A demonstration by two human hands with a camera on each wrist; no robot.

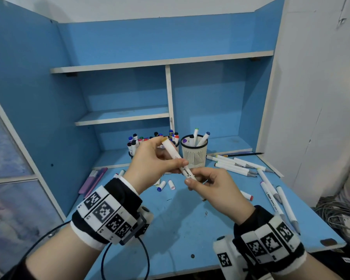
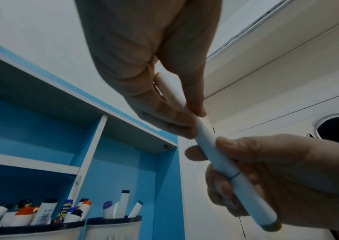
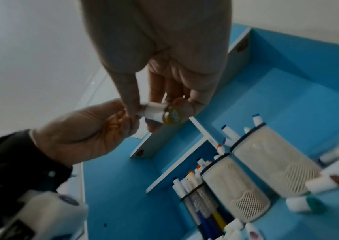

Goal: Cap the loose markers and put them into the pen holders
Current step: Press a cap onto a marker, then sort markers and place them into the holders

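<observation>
Over the blue desk (image 1: 186, 219), both hands hold one white marker (image 1: 179, 160), tilted, with a yellow end showing at each tip. My left hand (image 1: 176, 161) pinches its upper half between thumb and fingers. My right hand (image 1: 194, 181) pinches the lower end; in the left wrist view a cap seam (image 2: 234, 175) sits inside that grip. The right wrist view shows the yellow end (image 3: 172, 116) between my right hand's fingertips (image 3: 185, 105). A white mesh pen holder (image 1: 194, 156) stands just behind the hands. A fuller holder (image 1: 132, 150) is partly hidden by the left hand.
Several uncapped white markers (image 1: 232, 165) lie right of the mesh holder, more (image 1: 271, 195) near the right edge. Loose caps (image 1: 161, 185) lie under the hands and a red-tipped one (image 1: 247, 195) to the right. Purple pens (image 1: 93, 180) lie at left. Blue shelves (image 1: 170, 93) rise behind.
</observation>
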